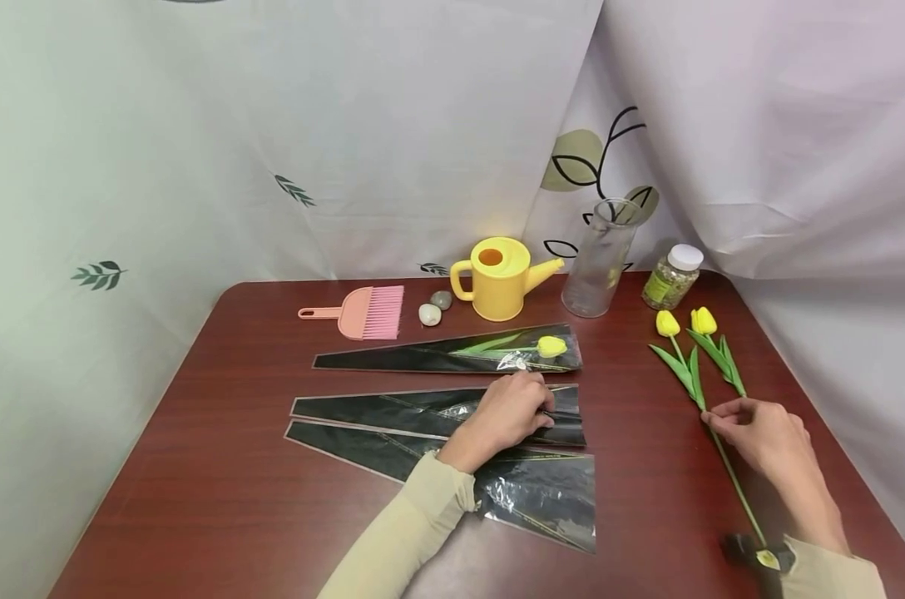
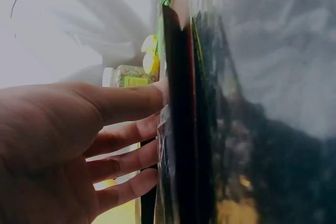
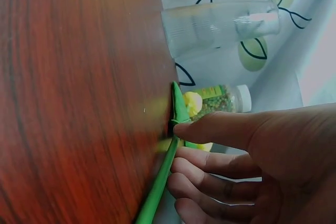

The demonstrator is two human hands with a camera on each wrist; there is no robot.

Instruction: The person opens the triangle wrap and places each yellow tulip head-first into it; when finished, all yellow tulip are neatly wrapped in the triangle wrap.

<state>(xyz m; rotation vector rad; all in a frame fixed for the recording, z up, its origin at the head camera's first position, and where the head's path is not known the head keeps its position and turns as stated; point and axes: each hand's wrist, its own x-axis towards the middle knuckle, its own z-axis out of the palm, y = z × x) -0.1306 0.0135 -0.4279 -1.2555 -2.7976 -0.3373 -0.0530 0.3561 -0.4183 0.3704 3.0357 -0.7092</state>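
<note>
Three dark, clear-fronted plastic flower sleeves lie on the table. My left hand (image 1: 506,414) pinches the wide end of the middle sleeve (image 1: 393,410), whose film stands raised in the left wrist view. The upper sleeve (image 1: 393,358) has a yellow tulip (image 1: 551,347) in it; the lower sleeve (image 1: 550,491) lies flat, partly under my left forearm. At the right, my right hand (image 1: 763,437) pinches the green stem of an artificial yellow tulip (image 1: 667,323) between thumb and fingers, just below its leaves. Another yellow tulip (image 1: 703,321) lies beside it, its lower stem hidden by that hand.
Along the back stand a yellow watering can (image 1: 497,287), a tall glass vase (image 1: 598,262) and a white-lidded jar (image 1: 671,279) of small pebble-like bits. A pink brush with dustpan (image 1: 358,314) and two stones (image 1: 430,314) lie at back left. Curtains hang behind the table.
</note>
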